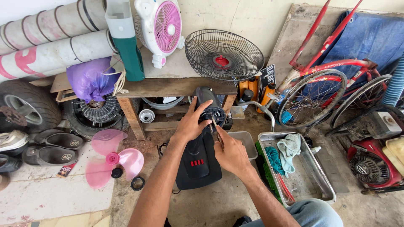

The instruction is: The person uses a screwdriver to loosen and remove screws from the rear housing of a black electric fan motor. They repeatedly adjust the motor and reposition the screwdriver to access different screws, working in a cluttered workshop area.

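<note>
The black stand fan (201,145) stood on the floor before the wooden desk (168,86), already stripped: its wire grille (224,54) leaned on the desk and the pink blade (110,156) lay on the floor. The motor housing remained to be worked. The left hand (191,122) gripped the motor head, fingers spread. The right hand (230,153) pinched a thin tool (216,131) against it.
</note>
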